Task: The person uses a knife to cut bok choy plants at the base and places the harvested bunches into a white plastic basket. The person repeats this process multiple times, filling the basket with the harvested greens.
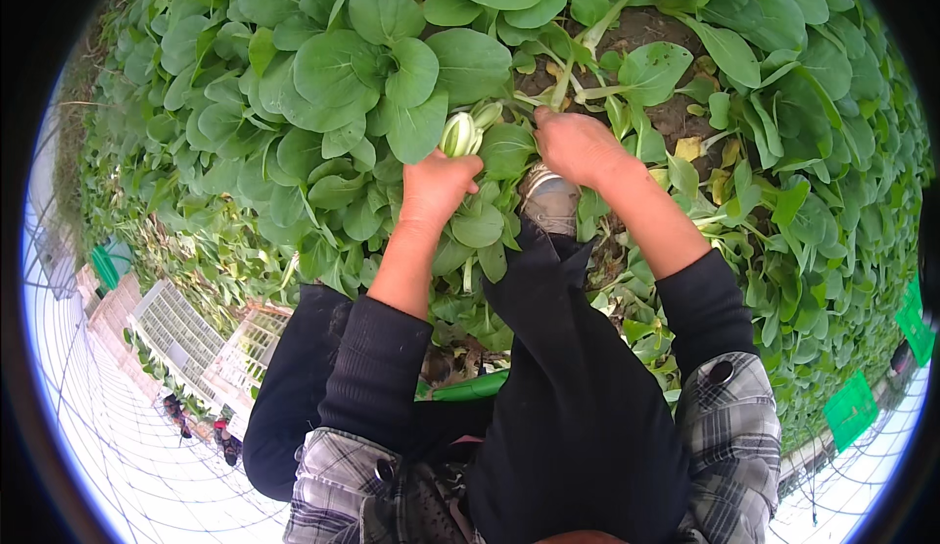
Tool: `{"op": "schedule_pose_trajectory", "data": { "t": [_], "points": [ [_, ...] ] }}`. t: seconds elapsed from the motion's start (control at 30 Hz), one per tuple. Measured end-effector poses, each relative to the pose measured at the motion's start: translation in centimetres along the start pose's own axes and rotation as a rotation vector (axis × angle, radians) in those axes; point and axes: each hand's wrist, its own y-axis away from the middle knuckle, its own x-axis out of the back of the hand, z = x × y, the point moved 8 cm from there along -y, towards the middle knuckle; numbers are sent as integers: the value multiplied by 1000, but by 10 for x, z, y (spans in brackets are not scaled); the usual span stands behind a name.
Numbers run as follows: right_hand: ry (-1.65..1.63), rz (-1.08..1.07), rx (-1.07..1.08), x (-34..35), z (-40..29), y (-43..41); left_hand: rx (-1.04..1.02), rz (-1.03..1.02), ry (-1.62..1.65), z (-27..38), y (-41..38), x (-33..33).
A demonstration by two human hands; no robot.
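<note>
My left hand (438, 190) is closed around a bok choy head (461, 135), whose pale cut base points up and away from me. A second pale stem base (487, 113) shows right beside it. Right of these, my right hand (576, 146) is low among the plants, its fingers curled in near some pale leaf stalks (562, 88). The fingertips are mostly hidden, so I cannot tell whether they grip a stalk or a tool. Large-leaved standing bok choy (382, 66) grows just beyond my left hand.
My shoe (551, 199) stands among the leaves below my right hand. Bare soil (650, 30) with yellowed leaves (688, 149) lies to the right. Slatted plastic crates (180, 335) are at the left, green crates (850, 410) at the far right. Part of a green object (470, 386) shows beneath me.
</note>
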Motion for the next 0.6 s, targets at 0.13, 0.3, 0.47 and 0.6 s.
{"op": "schedule_pose_trajectory", "data": {
  "t": [0.13, 0.3, 0.47, 0.6],
  "points": [
    [4, -92, -49, 3, -8, -3, -45, 9, 232, -13, -7, 3],
    [-3, -99, -64, 3, -2, 13, -62, -37, 518, -8, -2, 14],
    [-579, 372, 17, 24, -7, 30, -116, -126, 527, 7, 13, 18],
    [-1670, 202, -116, -2, -19, 30, -155, -224, 465, 22, 33, 3]
  ]
}}
